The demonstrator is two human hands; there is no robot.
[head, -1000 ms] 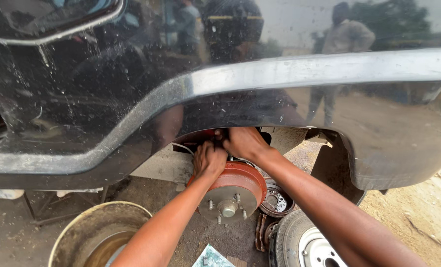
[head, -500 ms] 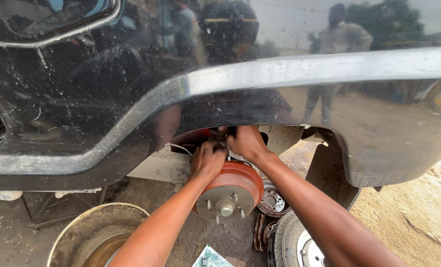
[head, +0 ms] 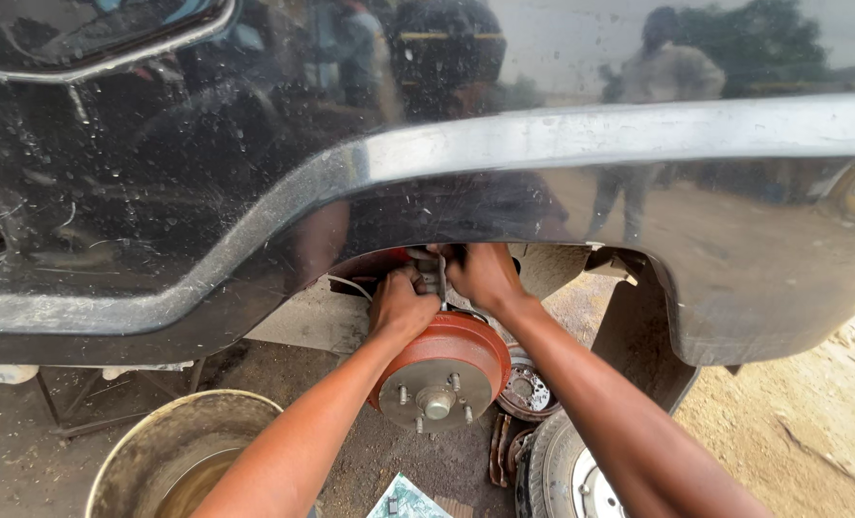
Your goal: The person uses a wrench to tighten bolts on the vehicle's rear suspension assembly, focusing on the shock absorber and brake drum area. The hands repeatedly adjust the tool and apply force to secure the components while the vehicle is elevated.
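Both bare hands reach up into the wheel arch of a black vehicle body (head: 207, 221), just above a red brake drum (head: 444, 369) whose hub face shows 5 studs around a centre cap. The left hand (head: 401, 305) rests on the upper rear edge of the drum, its fingers curled tight around something small that is hidden by the hand itself; what it grips cannot be made out. The right hand (head: 483, 273) sits just beside it, slightly higher, with its fingers clenched on a thin metal part (head: 439, 280) that runs down between the 2 hands toward the drum. The 2 hands nearly touch. A pale cable (head: 351, 285) curves out from behind the drum on the left.

On the dirt ground below the drum lie a round metal brake plate (head: 526, 391) and, at the lower edge, a wheel with tyre (head: 562, 475). A worn metal bucket (head: 173, 451) stands at the lower left, well apart from the drum. The glossy panel reflects standing people and trees.
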